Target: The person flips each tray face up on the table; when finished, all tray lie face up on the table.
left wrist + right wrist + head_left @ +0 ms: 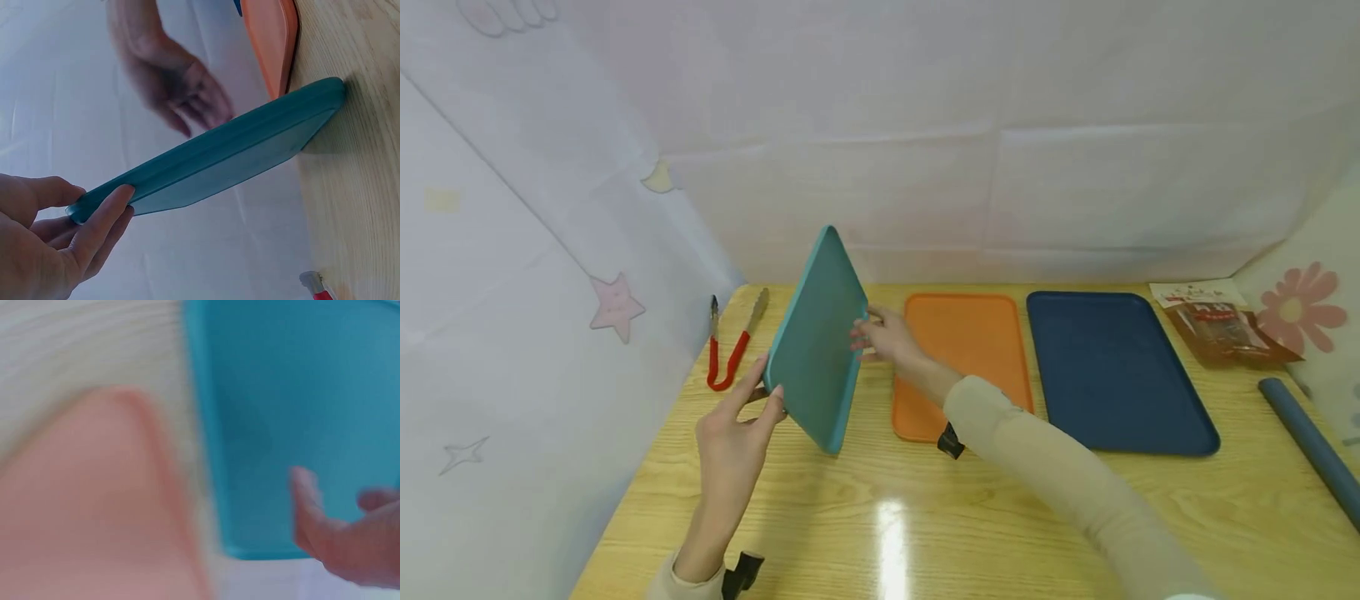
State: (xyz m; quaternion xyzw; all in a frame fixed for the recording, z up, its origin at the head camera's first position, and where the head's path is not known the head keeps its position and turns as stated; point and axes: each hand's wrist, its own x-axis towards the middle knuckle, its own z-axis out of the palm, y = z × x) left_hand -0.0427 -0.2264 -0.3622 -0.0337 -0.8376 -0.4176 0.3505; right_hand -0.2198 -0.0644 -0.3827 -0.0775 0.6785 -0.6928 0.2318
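A teal tray stands tilted up on edge over the left part of the table. My left hand pinches its near left edge, thumb on one side and fingers on the other. The left wrist view has the tray edge-on, its far corner down at the wood. My right hand is beside the tray's inner face at the right edge, its fingers loosely bent and gripping nothing. In the right wrist view the right hand overlaps the tray's face, blurred.
An orange tray and a dark blue tray lie flat to the right. Red-handled tongs lie at the left edge. A brown food packet and a dark grey-blue roll are at far right. Cloth walls border the table.
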